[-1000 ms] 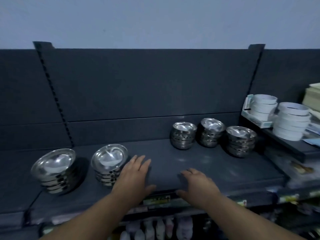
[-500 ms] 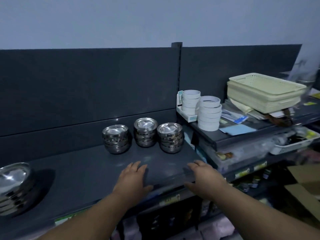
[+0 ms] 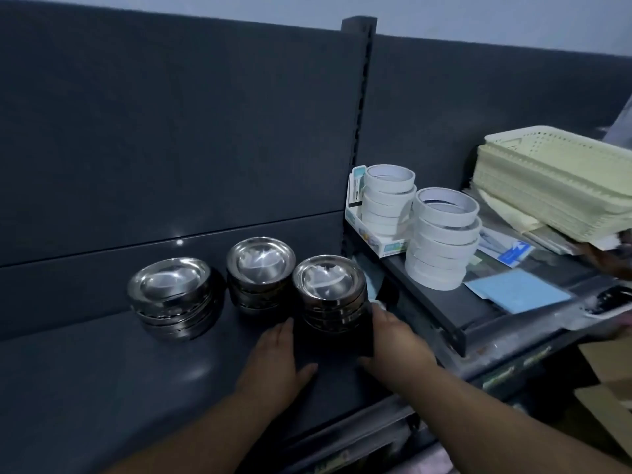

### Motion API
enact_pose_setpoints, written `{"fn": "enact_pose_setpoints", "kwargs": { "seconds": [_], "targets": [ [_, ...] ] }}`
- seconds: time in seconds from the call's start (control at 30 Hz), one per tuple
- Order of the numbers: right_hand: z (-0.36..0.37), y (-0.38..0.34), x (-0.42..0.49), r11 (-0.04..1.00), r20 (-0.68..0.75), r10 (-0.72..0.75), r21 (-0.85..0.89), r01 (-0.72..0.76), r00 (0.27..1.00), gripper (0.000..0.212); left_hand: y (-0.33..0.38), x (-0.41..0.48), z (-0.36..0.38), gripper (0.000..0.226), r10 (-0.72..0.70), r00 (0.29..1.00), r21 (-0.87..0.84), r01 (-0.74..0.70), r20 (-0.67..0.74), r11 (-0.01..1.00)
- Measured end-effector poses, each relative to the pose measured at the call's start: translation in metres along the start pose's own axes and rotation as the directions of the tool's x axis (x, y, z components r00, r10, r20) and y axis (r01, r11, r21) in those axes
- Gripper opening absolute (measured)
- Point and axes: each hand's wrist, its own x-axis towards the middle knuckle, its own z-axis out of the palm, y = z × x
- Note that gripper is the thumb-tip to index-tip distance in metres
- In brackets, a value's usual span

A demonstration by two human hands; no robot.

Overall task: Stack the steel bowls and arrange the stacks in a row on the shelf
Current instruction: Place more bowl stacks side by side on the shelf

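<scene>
Three stacks of steel bowls stand on the dark shelf (image 3: pixel 102 371) near its back panel: a left stack (image 3: pixel 172 295), a middle stack (image 3: pixel 260 268) and a right stack (image 3: pixel 329 290). My left hand (image 3: pixel 273 357) lies on the shelf with its fingers straight, the fingertips just left of the right stack's base. My right hand (image 3: pixel 393 340) reaches along that stack's right side, fingers extended and at or very near the bowls. Whether either hand touches the stack I cannot tell. Neither hand holds anything.
Right of the bowls a higher shelf carries two piles of white tape rolls (image 3: pixel 441 234), a blue sheet (image 3: pixel 519 290) and cream plastic baskets (image 3: pixel 554 179), with another person's hand (image 3: pixel 608 261) under them. A cardboard box (image 3: pixel 608 398) sits at the lower right.
The view has swung right and closer to the three stacks. Both hands left the shelf's front edge and moved forward to either side of the right stack.
</scene>
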Motion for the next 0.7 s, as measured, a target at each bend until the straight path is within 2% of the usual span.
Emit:
{"fn": "enact_pose_setpoints", "kwargs": {
  "seconds": [0.13, 0.33, 0.5, 0.7],
  "targets": [
    [0.007, 0.001, 0.022, 0.995, -0.070, -0.023, 0.093, 0.029, 0.997, 0.107, 0.005, 0.013, 0.011, 0.093, -0.002, 1.000, -0.102, 0.001, -0.014, 0.995],
    [0.016, 0.007, 0.025, 0.954, -0.111, -0.076, 0.282, 0.104, 0.991, 0.075, 0.022, 0.010, 0.018, 0.084, -0.049, 0.995, -0.299, 0.020, -0.091, 0.954],
    [0.021, 0.012, 0.003, 0.896, -0.122, -0.154, 0.401, 0.191, 0.980, 0.061, 0.040, -0.021, 0.017, 0.070, -0.184, 0.968, -0.376, 0.109, -0.169, 0.920],
    [0.032, -0.012, -0.024, 0.842, -0.124, -0.276, 0.447, 0.302, 0.953, 0.062, 0.036, -0.070, 0.008, 0.066, -0.398, 0.889, -0.493, 0.248, -0.227, 0.834]
  ]
}}
